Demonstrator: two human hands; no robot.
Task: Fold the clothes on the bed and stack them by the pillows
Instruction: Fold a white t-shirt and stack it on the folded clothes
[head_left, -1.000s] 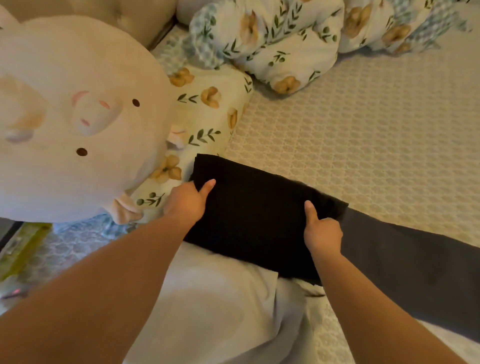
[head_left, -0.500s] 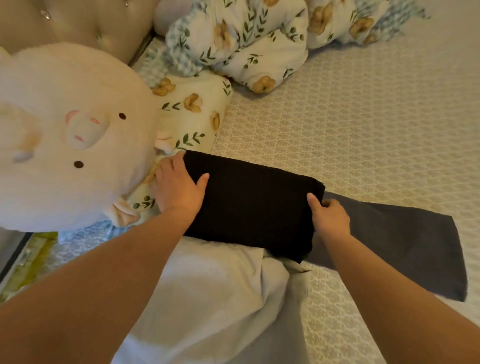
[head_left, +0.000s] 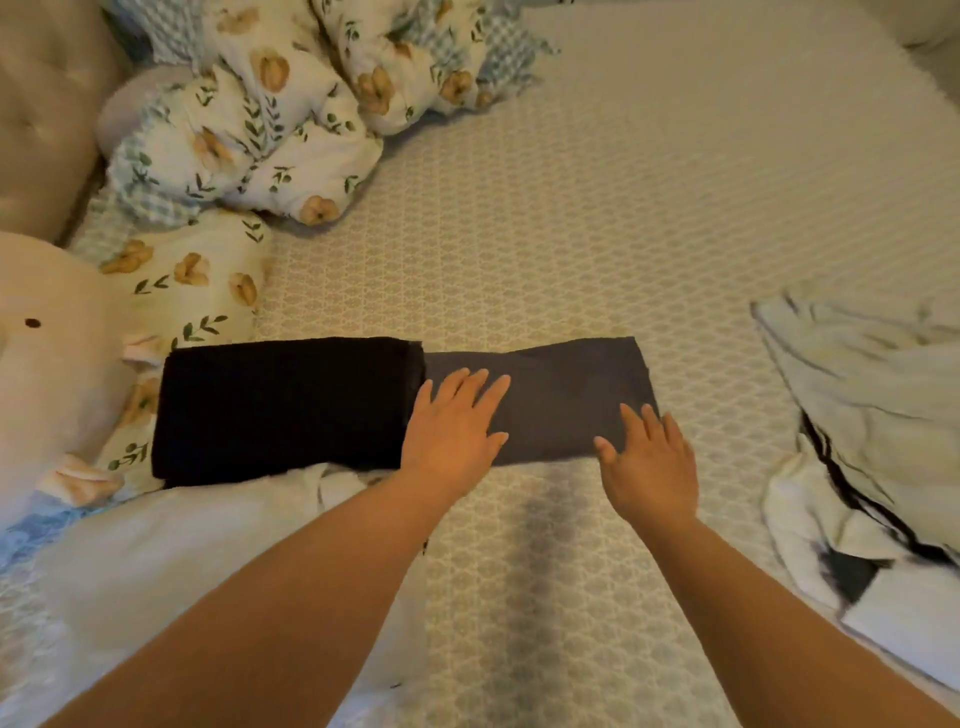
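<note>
Grey cloth (head_left: 561, 395) long axis L–R by black folded stack (head_left: 283, 408), L hand (head_left: 452, 426) + R hand (head_left: 649, 457) flat on it, fingers straight.

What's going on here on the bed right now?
A person is folding clothes on a bed. The left hand and the right hand both lie flat, fingers straight, on a dark grey garment spread on the patterned sheet. Just to its left sits a folded black garment, next to the floral pillow and a plush pig. A crumpled white garment with black trim waits, unfolded, on the right.
</note>
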